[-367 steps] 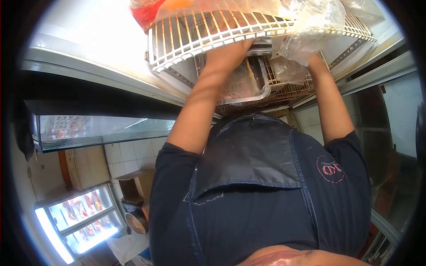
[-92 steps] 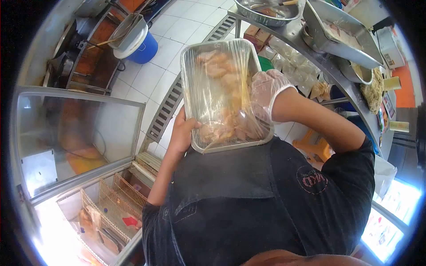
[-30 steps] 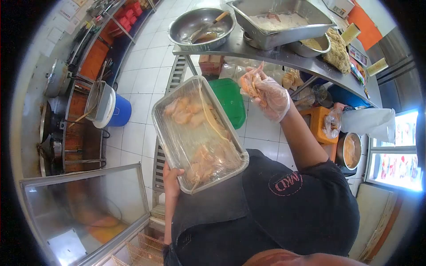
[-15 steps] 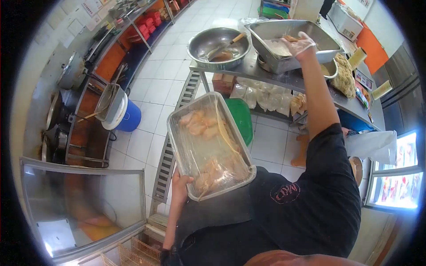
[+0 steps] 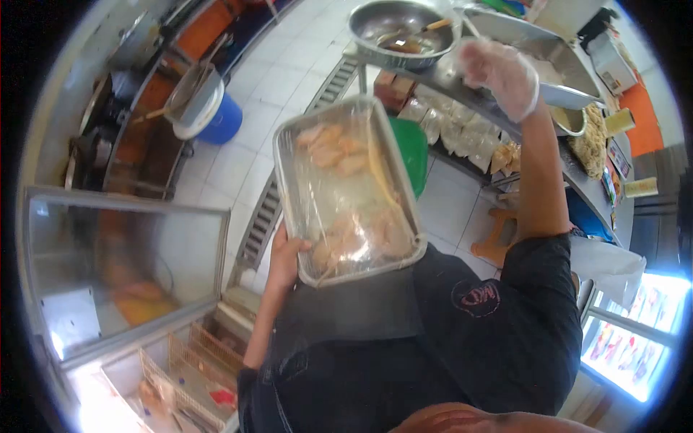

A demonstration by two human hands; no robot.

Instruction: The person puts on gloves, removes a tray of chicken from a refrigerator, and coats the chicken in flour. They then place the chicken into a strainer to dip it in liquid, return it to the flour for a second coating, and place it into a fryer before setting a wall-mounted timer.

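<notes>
A metal tray (image 5: 290, 216) covered in clear plastic wrap is held tilted in front of my chest. Pale raw chicken pieces (image 5: 328, 148) show through the wrap at both ends. My left hand (image 5: 286, 252) grips the tray's lower left side, thumb on the rim and the other fingers hidden beneath. My right hand (image 5: 505, 78), in a clear plastic glove, is raised beside the near edge of a deep steel pan (image 5: 534, 40) with pale powder in it. Motion smears its fingers, and I cannot tell whether they hold anything.
A round steel bowl (image 5: 361, 47) holding a wooden-handled utensil stands on the metal table, with several filled plastic bags (image 5: 458, 137) below. A blue bucket (image 5: 222, 119) is at left. Below it, a glass-lidded chest (image 5: 130, 267) stands open over wire baskets (image 5: 155, 372). A green stool (image 5: 409, 151) stands behind the tray.
My right hand has come out from over the pan toward me. The view has tilted down, showing more of the open chest. The tray remains in my left hand.
</notes>
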